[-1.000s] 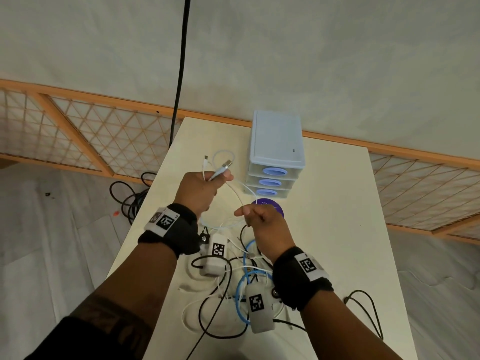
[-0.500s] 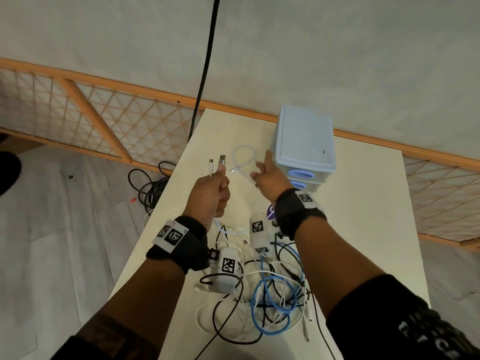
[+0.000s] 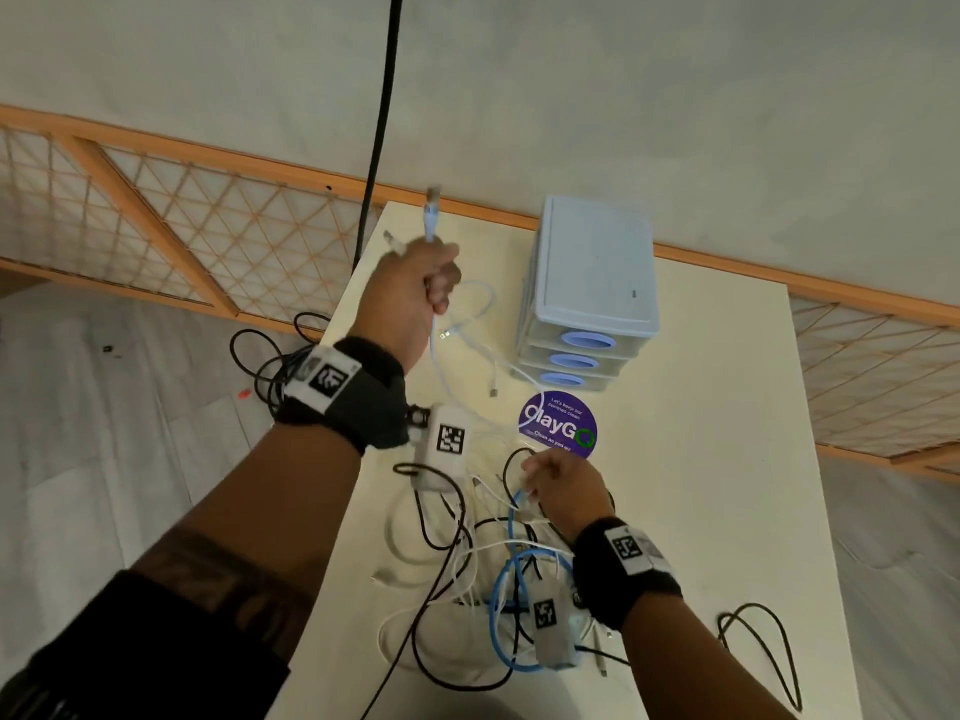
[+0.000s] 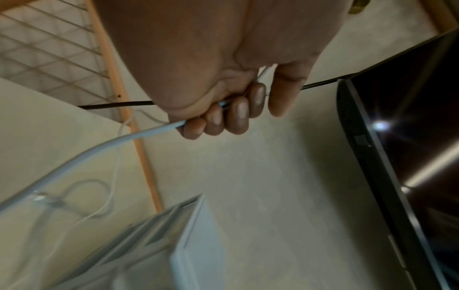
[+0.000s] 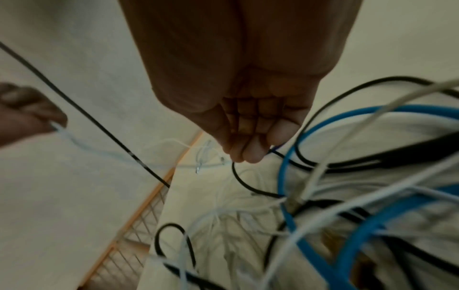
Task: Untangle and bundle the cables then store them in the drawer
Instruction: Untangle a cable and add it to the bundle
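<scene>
My left hand (image 3: pixel 439 288) is raised over the table's far left and grips a pale cable (image 3: pixel 434 350). The cable's plug ends (image 3: pixel 432 210) stick up above the fist. In the left wrist view the fingers (image 4: pixel 223 119) curl round that pale cable (image 4: pixel 99 149). My right hand (image 3: pixel 527 472) is low over the tangle of cables (image 3: pixel 467 579), and its fingertips (image 5: pixel 248 155) pinch a black cable (image 5: pixel 242 181). A bright blue cable (image 3: pixel 501 610) loops through the tangle. The pale blue drawer unit (image 3: pixel 592 272) stands at the back with all three drawers closed.
A round purple sticker (image 3: pixel 558 426) lies in front of the drawers. A black cable (image 3: pixel 382 122) hangs down along the wall, and more black cable (image 3: pixel 270 366) lies on the floor to the left. Another black loop (image 3: pixel 763 646) trails off the right front. A dark screen (image 4: pixel 410 137) shows in the left wrist view.
My right hand has come back from beside the drawer unit down to the tangle and pinched a black cable. My left hand has lifted the pale cable higher.
</scene>
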{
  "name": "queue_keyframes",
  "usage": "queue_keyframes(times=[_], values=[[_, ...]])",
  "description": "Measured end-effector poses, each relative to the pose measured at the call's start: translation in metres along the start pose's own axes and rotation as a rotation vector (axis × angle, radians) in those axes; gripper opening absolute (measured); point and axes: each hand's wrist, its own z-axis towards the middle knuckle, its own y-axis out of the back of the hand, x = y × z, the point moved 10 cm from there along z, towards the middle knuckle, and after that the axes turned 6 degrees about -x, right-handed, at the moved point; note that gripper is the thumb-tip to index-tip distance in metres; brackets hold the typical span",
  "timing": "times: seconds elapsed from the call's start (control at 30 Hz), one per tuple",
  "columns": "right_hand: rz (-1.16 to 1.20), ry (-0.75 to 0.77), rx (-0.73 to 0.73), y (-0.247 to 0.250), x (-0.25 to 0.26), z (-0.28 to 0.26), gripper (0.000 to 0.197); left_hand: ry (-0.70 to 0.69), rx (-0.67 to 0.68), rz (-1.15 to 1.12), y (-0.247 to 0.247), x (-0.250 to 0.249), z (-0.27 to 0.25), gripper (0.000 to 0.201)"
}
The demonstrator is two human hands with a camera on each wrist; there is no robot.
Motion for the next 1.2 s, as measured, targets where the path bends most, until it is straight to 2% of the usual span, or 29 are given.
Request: queue_keyframes(times=[0.1,0.2,0.27,0.33,0.43,0.53,0.7,0.83,0.87,0.97,1.07,1.2], values=[[-0.146,0.071,0.029,-0.008,-0.002,-0.012,0.015,-0.138,0.027,0.023,-0.021,-0.039,0.014,0.018],[-0.238,0.1,0.12,-0.027,0.003,-0.018,0.013,-0.204,0.059,0.027,-0.035,-0.049,0.017,0.005],[-0.336,0.074,0.156,-0.04,0.0,-0.018,0.009,-0.168,0.049,0.122,-0.033,-0.032,0.012,0.022],[-0.473,0.078,0.181,-0.052,-0.003,-0.015,0.021,-0.098,0.055,0.213,-0.028,-0.007,0.002,0.032],[-0.611,0.142,0.171,-0.061,0.001,-0.015,0.02,-0.036,0.04,0.316,-0.016,0.023,-0.011,0.037],[-0.623,0.148,0.173,-0.063,0.0,-0.016,0.021,0.018,0.019,0.361,-0.005,0.041,-0.018,0.037],[-0.421,0.053,0.139,-0.044,-0.004,-0.018,0.023,0.123,0.026,0.366,0.005,0.057,-0.021,0.036],[-0.344,0.008,0.158,-0.019,0.008,-0.024,0.024,0.283,0.073,0.165,0.003,0.075,-0.026,0.035],[-0.257,0.007,0.135,-0.01,0.017,-0.024,0.023,0.306,0.084,0.143,0.002,0.079,-0.028,0.036],[0.228,-0.054,0.126,0.012,0.047,-0.033,0.015,0.35,0.079,0.142,0.0,0.093,-0.036,0.038],[0.42,0.04,-0.005,0.045,0.088,-0.039,0.011,0.38,0.073,0.121,-0.004,0.104,-0.045,0.038],[0.48,0.17,-0.169,0.065,0.121,-0.046,0.012,0.408,0.1,0.123,-0.008,0.112,-0.057,0.037]])
